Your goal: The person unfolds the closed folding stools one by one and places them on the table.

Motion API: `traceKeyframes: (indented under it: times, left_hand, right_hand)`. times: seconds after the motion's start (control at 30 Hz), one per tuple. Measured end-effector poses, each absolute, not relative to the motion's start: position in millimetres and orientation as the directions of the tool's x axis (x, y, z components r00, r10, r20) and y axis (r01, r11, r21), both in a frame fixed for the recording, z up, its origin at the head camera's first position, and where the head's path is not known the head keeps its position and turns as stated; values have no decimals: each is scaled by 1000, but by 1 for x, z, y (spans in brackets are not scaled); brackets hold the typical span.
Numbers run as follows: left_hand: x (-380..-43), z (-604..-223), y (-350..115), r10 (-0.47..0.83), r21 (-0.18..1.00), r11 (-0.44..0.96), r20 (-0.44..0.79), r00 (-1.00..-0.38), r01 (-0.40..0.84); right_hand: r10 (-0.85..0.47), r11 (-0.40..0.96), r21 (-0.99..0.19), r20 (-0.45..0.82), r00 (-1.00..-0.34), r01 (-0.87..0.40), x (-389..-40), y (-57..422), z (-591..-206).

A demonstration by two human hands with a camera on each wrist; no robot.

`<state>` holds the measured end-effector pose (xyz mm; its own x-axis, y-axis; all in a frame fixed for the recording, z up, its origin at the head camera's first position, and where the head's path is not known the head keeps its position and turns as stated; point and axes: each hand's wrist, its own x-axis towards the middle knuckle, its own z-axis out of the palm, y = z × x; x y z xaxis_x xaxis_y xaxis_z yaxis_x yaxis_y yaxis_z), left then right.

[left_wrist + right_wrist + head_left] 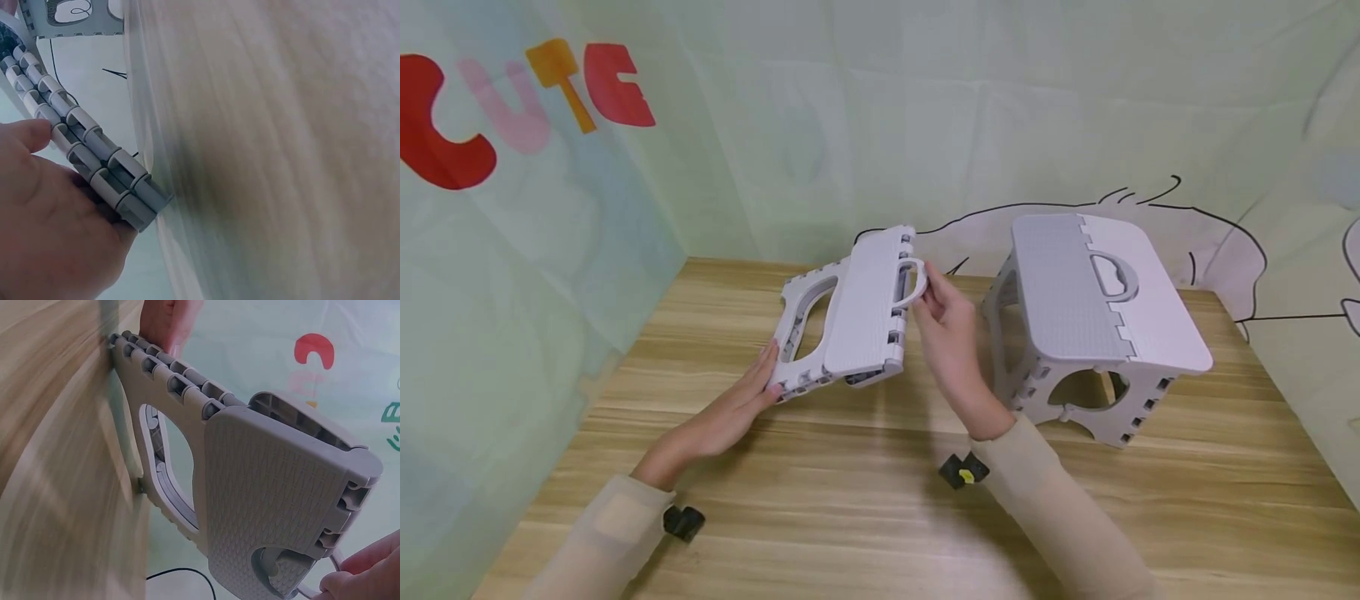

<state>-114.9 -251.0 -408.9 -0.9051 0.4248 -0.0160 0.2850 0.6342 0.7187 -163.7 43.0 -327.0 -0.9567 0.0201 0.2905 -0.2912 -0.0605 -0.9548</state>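
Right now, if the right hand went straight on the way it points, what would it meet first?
The right hand would first meet the handle it grips, on the held stool; depth beyond is unclear.

Backdrop cloth (572, 225), 10 o'clock in the head view: one word, "CUTE", in capitals. Letter colours: C (418, 108), red; U (523, 133), pale pink; T (553, 64), orange; E (602, 87), red. Right wrist view, between 1 and 2 o'clock: same C, rotated, opening toward 6 o'clock. Green marks (392, 412) at 3 o'clock: cut off by the frame edge, illegible.
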Motion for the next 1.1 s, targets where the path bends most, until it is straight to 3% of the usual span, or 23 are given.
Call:
traceKeyframes:
  times: [1.1]
  left_hand:
    - [-119, -407, -266, 448, 888, 423, -30, -893, 182]
  right_hand:
    - [-155, 83, -869, 472, -868, -487, -176, 13, -295]
